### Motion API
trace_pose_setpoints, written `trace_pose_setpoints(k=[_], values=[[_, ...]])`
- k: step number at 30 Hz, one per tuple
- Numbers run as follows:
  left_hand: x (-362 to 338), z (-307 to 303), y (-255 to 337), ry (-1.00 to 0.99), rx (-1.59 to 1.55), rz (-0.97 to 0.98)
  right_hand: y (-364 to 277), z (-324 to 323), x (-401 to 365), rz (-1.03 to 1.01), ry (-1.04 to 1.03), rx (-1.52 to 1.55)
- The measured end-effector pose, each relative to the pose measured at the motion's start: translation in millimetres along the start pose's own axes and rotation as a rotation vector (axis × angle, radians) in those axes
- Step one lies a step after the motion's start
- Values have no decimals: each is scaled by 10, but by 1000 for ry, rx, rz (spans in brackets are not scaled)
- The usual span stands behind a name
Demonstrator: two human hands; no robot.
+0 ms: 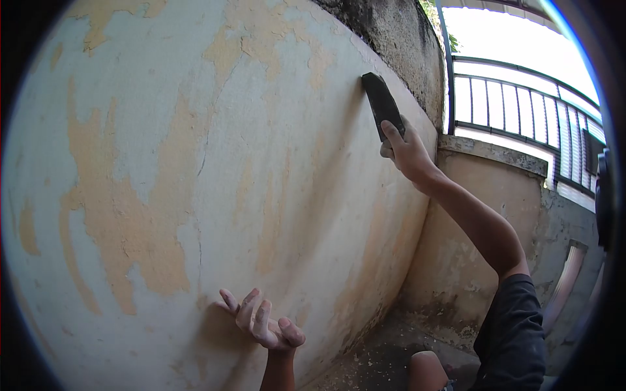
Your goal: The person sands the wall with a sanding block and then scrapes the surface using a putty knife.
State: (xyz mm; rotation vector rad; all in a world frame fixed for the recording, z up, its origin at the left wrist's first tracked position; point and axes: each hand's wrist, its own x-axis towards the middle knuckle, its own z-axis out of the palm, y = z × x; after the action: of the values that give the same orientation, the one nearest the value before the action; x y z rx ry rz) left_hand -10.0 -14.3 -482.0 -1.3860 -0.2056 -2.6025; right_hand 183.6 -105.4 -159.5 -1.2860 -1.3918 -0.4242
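Observation:
High on the right side of the wall (150, 58), my right hand (411, 150) grips a long, dark, flat sanding block (381, 101). The thumb lies along its near end, and the far end reaches up close to the wall's upper edge. The wall's pale coating has patches where a peach-coloured layer shows. Lower down, my left hand (267, 324) is raised in front of the wall, palm up with its fingers apart and loosely bent. It holds nothing, and whitish dust coats its fingers.
A low side wall (486, 195) meets the large wall at a corner on the right, topped by a metal railing (508, 98). The dark floor (385, 352) is speckled with pale flakes. My knee (427, 371) shows at the bottom.

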Motion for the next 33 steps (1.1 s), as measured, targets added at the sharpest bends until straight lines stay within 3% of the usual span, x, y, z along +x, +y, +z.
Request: trace_pose_setpoints(k=[4,10,13,15,18,25,27,29,31,33], values=[[-48,49,-2,-12,-20,-9,-181,-71,605,-15,22,93],[55,72,90,-127,92,-5,-46,84,56,-10,-4,59],[61,105,173,-310,185,-44,-171,82,408,0,22,48],[157,118,285,-545,375,-80,-170,136,527,-56,100,60],[242,164,355,-680,563,-94,95,207,36,-67,13,85],[229,215,348,-669,638,-93,-183,81,459,-106,37,21],[208,215,326,-524,459,-114,18,163,149,-134,-22,75],[299,210,415,-554,465,-91,69,129,-160,-132,-114,105],[421,295,533,-557,469,-79,-24,44,80,-145,-145,143],[511,363,683,-718,479,-69,-204,47,475,-134,-53,29]])
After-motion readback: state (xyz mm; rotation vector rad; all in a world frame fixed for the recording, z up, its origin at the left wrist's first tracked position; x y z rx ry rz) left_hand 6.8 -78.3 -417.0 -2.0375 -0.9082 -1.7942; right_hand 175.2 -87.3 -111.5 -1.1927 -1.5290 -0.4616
